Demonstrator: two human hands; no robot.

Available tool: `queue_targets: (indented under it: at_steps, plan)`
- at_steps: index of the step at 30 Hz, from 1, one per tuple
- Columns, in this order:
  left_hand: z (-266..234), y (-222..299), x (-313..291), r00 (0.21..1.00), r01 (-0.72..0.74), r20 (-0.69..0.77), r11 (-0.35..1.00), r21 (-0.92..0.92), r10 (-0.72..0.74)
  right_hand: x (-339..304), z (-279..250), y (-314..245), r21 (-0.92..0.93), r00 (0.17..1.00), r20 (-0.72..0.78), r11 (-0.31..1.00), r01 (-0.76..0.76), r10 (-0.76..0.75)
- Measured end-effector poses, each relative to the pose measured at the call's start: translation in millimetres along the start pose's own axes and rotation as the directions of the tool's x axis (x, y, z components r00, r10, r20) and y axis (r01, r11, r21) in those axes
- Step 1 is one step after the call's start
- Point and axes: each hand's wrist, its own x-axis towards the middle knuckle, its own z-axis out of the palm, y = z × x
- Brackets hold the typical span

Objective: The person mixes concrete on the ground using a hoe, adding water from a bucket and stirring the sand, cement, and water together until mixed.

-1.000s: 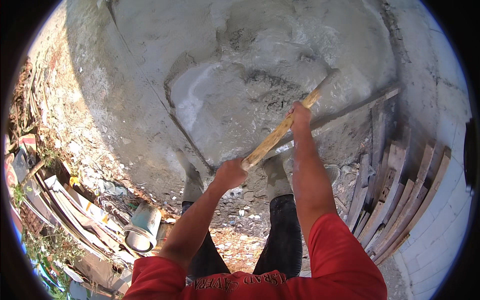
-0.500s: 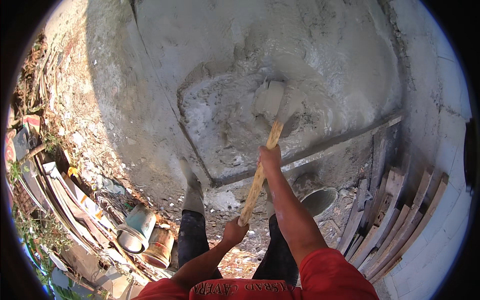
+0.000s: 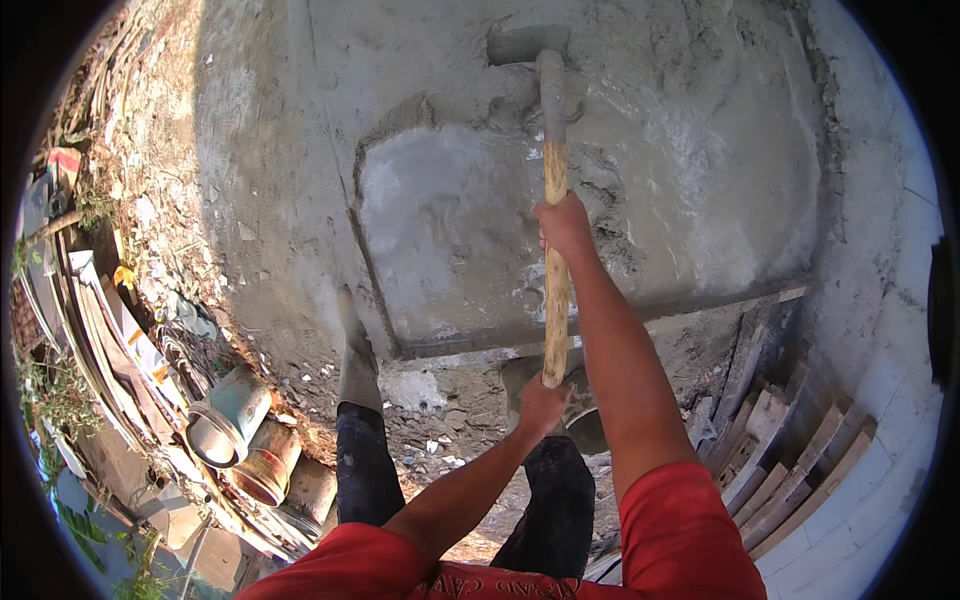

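Both my hands are closed around the wooden handle (image 3: 556, 270) of a hoe. My left hand (image 3: 545, 403) grips the handle's near end, close in front of my legs. Farther up, my right hand (image 3: 568, 228) is wrapped round the middle of it. The hoe's blade (image 3: 528, 45) lies at the far side in wet grey cement mix (image 3: 690, 190), and its neck is coated grey. Between the blade and me is a smoother, scraped patch (image 3: 430, 220) of the mix.
A straight board (image 3: 640, 318) borders the near side of the mix. My boot (image 3: 357, 365) stands at its left corner. Behind my right forearm is a partly hidden bucket (image 3: 588, 432). Dirty buckets (image 3: 230, 415) lie at left beside scrap boards; planks (image 3: 800, 480) lean along the right wall.
The hoe has been pushed away from me, its blade moving from mid-mix to the far side. Both hands have gone forward with the handle, which now points nearly straight ahead.
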Motion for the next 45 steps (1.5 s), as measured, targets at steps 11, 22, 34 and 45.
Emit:
queue_targets:
  at_steps: [11,22,34,45]
  plan:
    - [-111.3,-48.9,26.7,0.891,-0.399,-0.075,0.85,0.343,0.448,-142.5,18.9,-46.7,0.558,0.987,-0.161,0.822,0.115,-0.029]
    - [-68.1,-39.7,3.1,0.986,-0.038,-0.156,0.989,0.139,0.06,-24.0,71.1,4.6,0.201,0.995,0.098,0.979,-0.042,0.022]
    - [-106.6,6.7,117.7,0.893,-0.426,0.013,0.836,0.346,0.45,-59.7,10.2,-53.0,0.429,0.921,-0.365,0.853,0.298,-0.138]
    - [-108.2,-128.2,-28.1,0.993,-0.105,0.0,0.86,0.5,0.121,-121.0,48.2,92.7,0.464,0.969,-0.119,0.875,-0.138,0.216]
